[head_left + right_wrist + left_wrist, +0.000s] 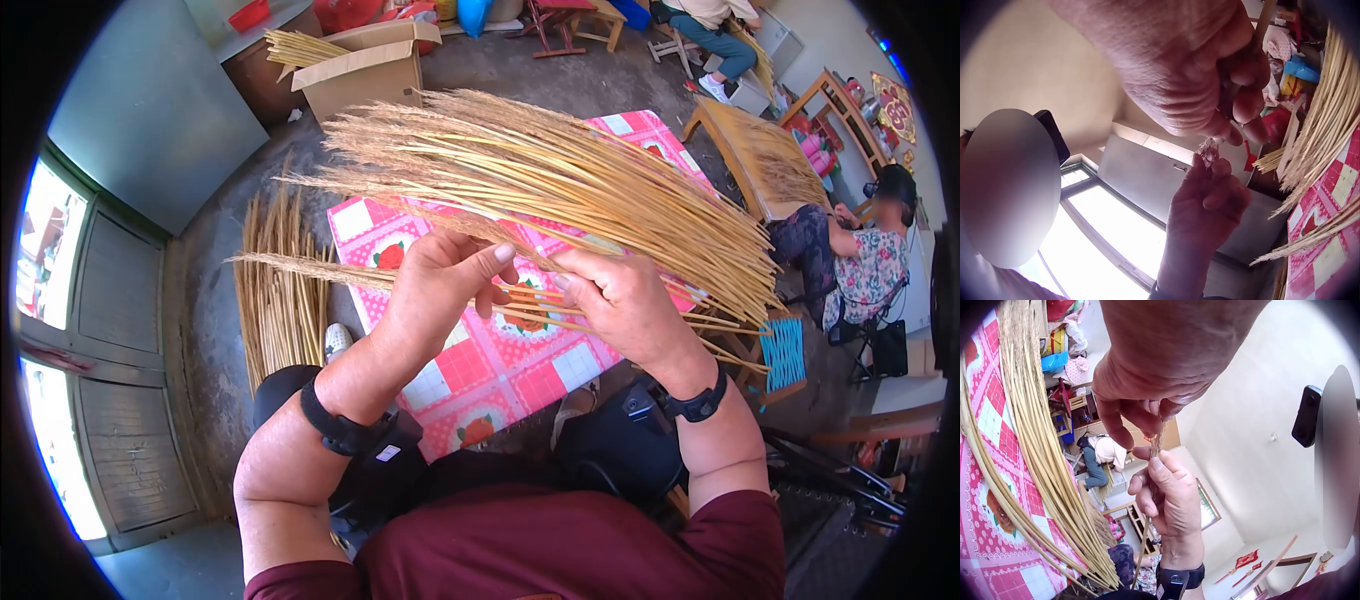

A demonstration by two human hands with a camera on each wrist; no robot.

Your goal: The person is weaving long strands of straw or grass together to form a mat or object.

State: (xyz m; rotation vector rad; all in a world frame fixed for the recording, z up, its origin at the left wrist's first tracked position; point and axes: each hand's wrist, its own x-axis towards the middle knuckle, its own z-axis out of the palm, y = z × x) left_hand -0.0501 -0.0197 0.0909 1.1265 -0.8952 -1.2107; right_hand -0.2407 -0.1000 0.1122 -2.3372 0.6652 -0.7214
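Between my two hands runs a reed stalk with a feathery plume (1159, 439). My left hand (445, 278) pinches the plume between thumb and fingers. My right hand (622, 305) has its fingers curled round the same stalk, close beside the left fingertips. Part of the stalk is hidden inside the right fist. Below the hands, a few loose reed stalks (335, 270) lie across the pink patterned tablecloth (435, 385). Just beyond them is spread a large pile of dry reeds (560, 170), plumes to the left and cut ends to the right.
Another reed bundle (285, 290) stands on the floor at the left. A cardboard box (365, 85) with more reeds is at the back. To the right are a stool with blue webbing (783, 352), a wooden table (745, 160) and a seated person (870, 255); another person (715, 35) sits farther back.
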